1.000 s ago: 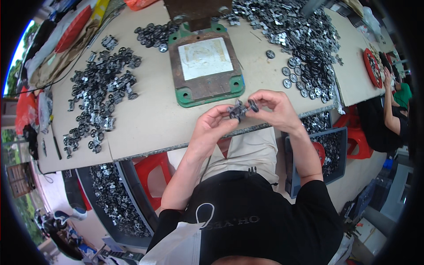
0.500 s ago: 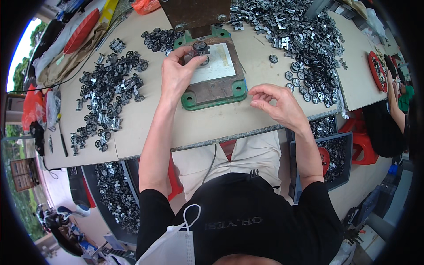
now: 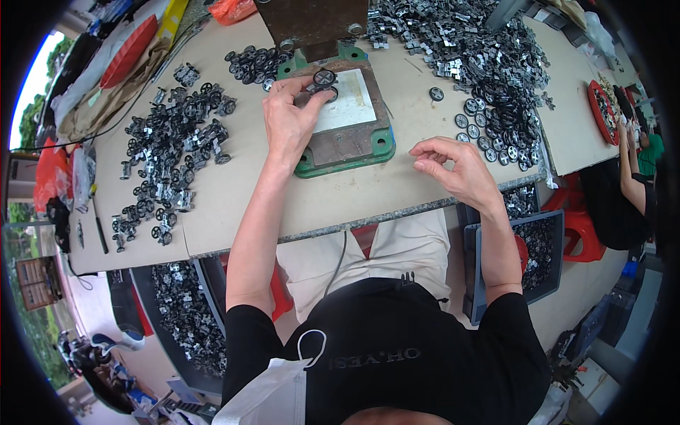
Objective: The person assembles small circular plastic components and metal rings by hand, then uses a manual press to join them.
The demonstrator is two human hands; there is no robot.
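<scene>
Black metal wheel part (image 3: 324, 78) now sits on the green-framed press plate (image 3: 343, 152), pinched by the left hand (image 3: 290, 120), which one second ago worked near the body. The right hand (image 3: 457, 166) hovers empty, fingers half curled, near the table edge (image 3: 397, 212).

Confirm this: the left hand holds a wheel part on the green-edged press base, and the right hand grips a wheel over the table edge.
Not quite. The head view shows the right hand empty, fingers curled above the table. The left hand does hold a wheel part on the press base.
</scene>
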